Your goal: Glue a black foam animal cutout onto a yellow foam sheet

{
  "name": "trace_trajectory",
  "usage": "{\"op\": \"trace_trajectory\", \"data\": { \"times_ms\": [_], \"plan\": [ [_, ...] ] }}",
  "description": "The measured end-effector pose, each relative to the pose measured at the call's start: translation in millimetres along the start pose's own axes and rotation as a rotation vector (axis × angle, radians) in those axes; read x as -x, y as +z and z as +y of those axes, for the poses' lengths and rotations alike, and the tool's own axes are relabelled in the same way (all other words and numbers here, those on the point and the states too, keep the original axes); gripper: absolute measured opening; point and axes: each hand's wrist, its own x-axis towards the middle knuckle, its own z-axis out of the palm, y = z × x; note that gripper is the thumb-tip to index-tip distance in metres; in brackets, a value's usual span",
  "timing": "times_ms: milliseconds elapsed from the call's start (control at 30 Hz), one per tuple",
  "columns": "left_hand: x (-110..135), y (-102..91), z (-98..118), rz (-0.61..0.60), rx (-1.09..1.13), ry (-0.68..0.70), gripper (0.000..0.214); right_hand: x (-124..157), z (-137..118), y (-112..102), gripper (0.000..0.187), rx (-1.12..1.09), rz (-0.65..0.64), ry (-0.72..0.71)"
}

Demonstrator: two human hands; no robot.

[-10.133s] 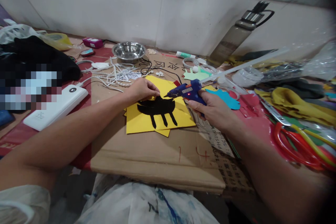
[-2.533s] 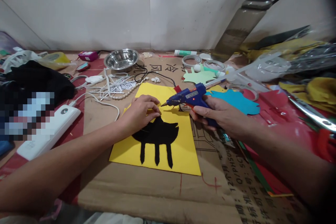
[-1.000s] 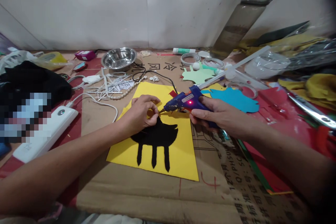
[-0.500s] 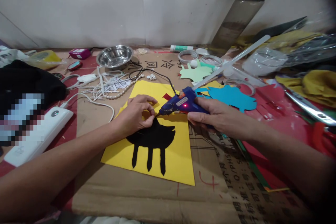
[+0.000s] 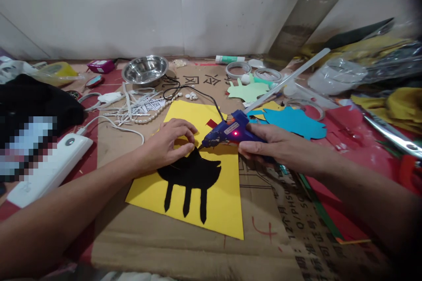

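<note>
A cluttered surface (image 5: pixel 89 158) runs up to the wall, and a wide piece of cardboard (image 5: pixel 158 250) lies over its middle. On the cardboard is a yellow sheet (image 5: pixel 224 210), turned slightly askew, and a tall bottle (image 5: pixel 301 22) appears tilted at the back right. The right hand (image 5: pixel 273 142) has its fingers wrapped round the handle of a blue glue gun (image 5: pixel 227 131), whose red light glows and whose nozzle points down to the left. The black cutout (image 5: pixel 191 171) lies on the yellow sheet with three prongs toward the person, and the nozzle tip is at its upper peak; whether they touch is unclear. The left hand (image 5: pixel 169 142) is over the cutout's upper left, thumb and forefinger close together beside that peak; I cannot tell whether those fingers grip its edge. A white power bank (image 5: pixel 49 171) lies at the left, a blue paper shape (image 5: pixel 293 120) beyond the right hand, and a metal bowl (image 5: pixel 145 70) behind the sheet. Smallest are the white beads (image 5: pixel 191 95) near the sheet's far edge.
</note>
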Motion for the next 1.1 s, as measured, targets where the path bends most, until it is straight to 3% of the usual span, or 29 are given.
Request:
{"op": "trace_trajectory", "data": {
  "times_ms": [233,500,1100],
  "plan": [
    [-2.2,6.7,-9.7,-0.010,-0.051,0.070,0.008,-0.7,-0.8,1.4,0.036,0.017,-0.011,0.007],
    [2.1,8.6,-10.7,0.072,-0.020,0.142,0.005,1.5,-5.0,1.3,0.040,0.295,0.132,-0.204],
    [2.1,7.5,-10.4,0.088,-0.039,0.150,0.008,9.3,-6.3,7.4,0.039,0.368,0.152,-0.256]
  ]
}}
